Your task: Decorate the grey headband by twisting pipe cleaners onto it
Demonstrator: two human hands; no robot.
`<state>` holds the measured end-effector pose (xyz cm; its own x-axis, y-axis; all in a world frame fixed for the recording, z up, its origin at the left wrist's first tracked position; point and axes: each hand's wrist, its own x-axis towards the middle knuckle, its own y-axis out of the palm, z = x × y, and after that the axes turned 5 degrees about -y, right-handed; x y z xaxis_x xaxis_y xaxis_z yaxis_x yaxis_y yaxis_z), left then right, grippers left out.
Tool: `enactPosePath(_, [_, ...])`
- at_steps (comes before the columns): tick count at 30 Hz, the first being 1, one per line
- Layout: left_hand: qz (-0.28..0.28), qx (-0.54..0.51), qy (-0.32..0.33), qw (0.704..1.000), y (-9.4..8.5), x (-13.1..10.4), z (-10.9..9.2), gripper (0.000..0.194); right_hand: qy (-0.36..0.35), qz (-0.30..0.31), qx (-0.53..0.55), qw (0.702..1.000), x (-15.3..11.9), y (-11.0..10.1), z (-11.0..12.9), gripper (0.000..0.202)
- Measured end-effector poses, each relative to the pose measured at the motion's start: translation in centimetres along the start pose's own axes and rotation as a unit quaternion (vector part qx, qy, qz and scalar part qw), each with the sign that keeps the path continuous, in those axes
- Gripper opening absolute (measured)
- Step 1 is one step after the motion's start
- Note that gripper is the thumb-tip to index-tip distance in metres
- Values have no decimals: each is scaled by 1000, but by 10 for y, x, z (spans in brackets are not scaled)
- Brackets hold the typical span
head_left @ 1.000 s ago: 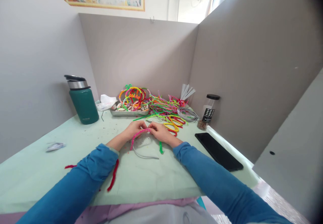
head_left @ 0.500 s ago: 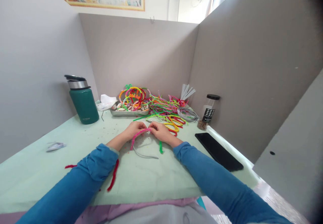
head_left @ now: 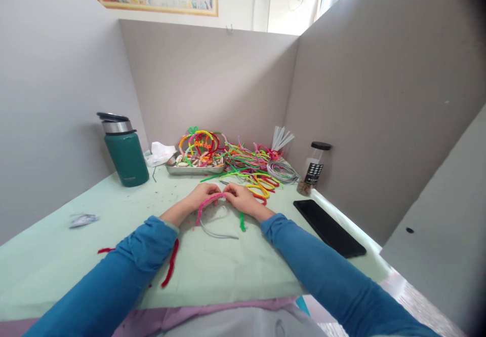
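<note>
Pink fuzzy strip (head_left: 205,203) — arched, upper end in the grip, lower end to its left. Grey wire (head_left: 228,237) curves below.

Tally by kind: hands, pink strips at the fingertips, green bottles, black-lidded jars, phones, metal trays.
Hands: 2 (left hand, right hand)
Pink strip: 1
Green bottle: 1
Black-lidded jar: 1
Phone: 1
Metal tray: 1
Total: 7
</note>
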<state>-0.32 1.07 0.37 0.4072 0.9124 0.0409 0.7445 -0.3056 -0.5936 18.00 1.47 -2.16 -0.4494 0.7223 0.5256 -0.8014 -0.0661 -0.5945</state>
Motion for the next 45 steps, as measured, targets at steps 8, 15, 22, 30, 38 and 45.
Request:
enactPosePath(8, [-7,19,0,1000,1,-2,-3,42,7,3,-8,1000,0,0,2,12])
enactPosePath(15, [-13,37,-2,999,0,-2,-4,44,4,3,0,1000,0,0,1,12])
enactPosePath(22, [-13,47,1,999,0,-2,-3,45,6,6,-1,1000,0,0,1,12])
enactPosePath(30, [-15,60,9,998,0,-2,-3,46,1,7,1,1000,0,0,0,12])
enactPosePath(38, [-18,83,13,996,0,-1,-2,49,8,7,-11,1000,1,0,1,11])
enactPosePath(45, [-18,98,18,995,0,0,-2,49,12,12,-14,1000,0,-1,3,10])
